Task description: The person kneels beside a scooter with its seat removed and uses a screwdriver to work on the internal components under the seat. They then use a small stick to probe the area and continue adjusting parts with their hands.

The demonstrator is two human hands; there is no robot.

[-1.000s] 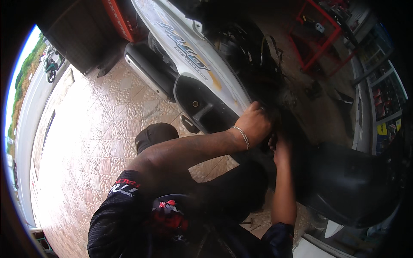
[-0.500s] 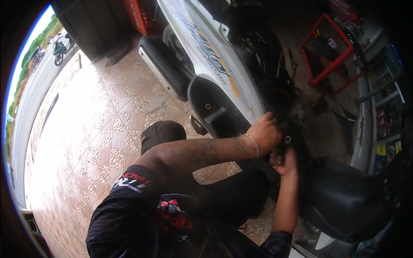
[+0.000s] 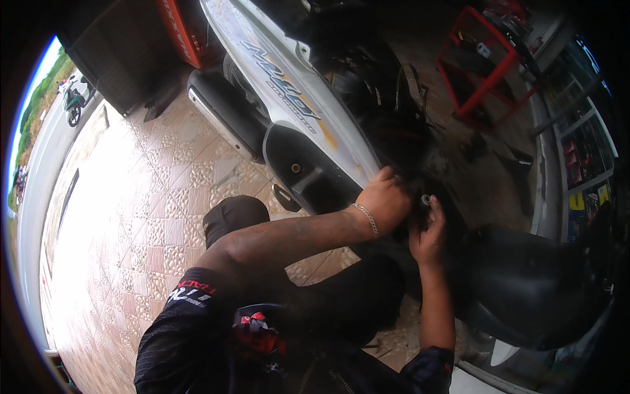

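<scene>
My left hand point(image 3: 384, 200), a chain bracelet at its wrist, is closed in a fist by the narrow end of a motor scooter's white side panel point(image 3: 289, 98). Whatever is inside that fist is hidden. Close to its right, my right hand point(image 3: 428, 235) reaches up with fingers partly stretched and thumb apart. One fingertip is at a small round metal piece point(image 3: 426, 199) with a hole in its middle, in the dark area between the hands. Left of the panel lies the black footboard point(image 3: 312, 171) with a round fitting in it.
A black scooter seat point(image 3: 531, 282) is at the lower right. Beyond the scooter stands a red metal frame stand point(image 3: 453, 98) with parts on it. Glass shelving point(image 3: 584, 157) lines the far right. The tiled floor point(image 3: 157, 197) stretches left toward a road with a parked scooter point(image 3: 75, 98).
The view has shifted, so the scene sits further left. My right hand has moved up beside the round metal piece, its fingers straighter than before. My left hand stays by the panel's end.
</scene>
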